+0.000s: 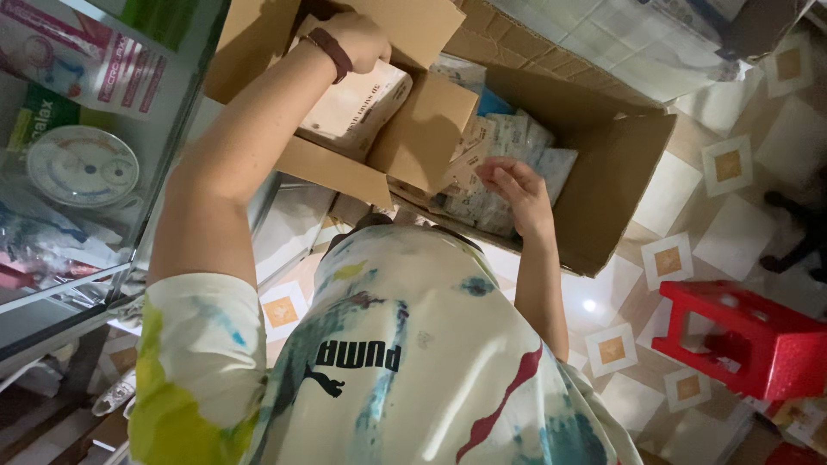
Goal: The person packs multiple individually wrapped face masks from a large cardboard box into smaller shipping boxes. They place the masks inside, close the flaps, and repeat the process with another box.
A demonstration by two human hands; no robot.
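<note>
Large cardboard box (603, 172) open on tiled floor (732, 232). Left hand (357, 39) grips inner flap (422, 129) – fingers hidden behind it, state unclear. Right hand (517, 194), fingers loosely spread, rests on clear packets (508, 151) inside box. Beige pack (353, 108) under left hand. Red stool (745, 336) right, glass cabinet (77, 155) left. Patterned shirt (388, 362) covers near view.

The cardboard box (603, 164) was plain brown, and the sealed packets (508, 146) inside it were pale white with faint grey print. The stool (749, 336) on the right was bright red, on a floor (741, 232) of cream tiles with small orange-brown squares. The shirt (405, 362) was cream, splashed with yellow, teal and red.
</note>
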